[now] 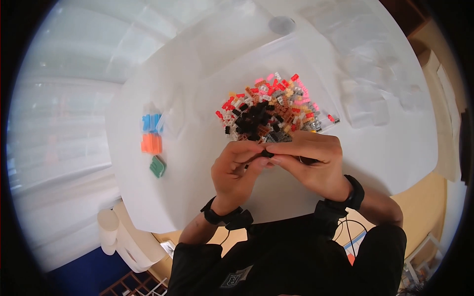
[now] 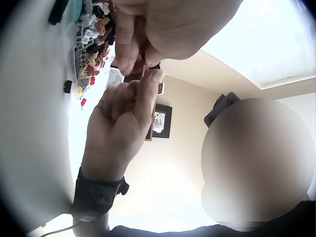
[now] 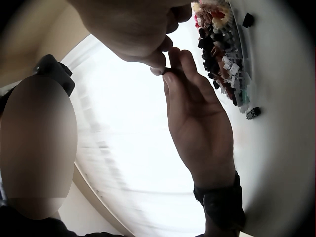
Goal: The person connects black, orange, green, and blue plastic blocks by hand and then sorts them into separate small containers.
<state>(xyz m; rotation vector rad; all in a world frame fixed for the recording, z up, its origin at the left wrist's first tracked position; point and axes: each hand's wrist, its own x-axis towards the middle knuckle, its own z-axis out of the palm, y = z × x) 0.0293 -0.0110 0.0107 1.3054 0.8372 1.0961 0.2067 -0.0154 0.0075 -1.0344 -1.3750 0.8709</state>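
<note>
Left hand (image 1: 233, 171) and right hand (image 1: 317, 157) pinch one black brick (image 1: 267, 154), a fingertip grip from each side, just nearer the body than the pile (image 1: 266, 111), presumably for fine control with parts within reach.

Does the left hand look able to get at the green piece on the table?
Probably yes: nothing shows between the left hand and the green piece in the head view, though that hand pinches a small black brick.
</note>
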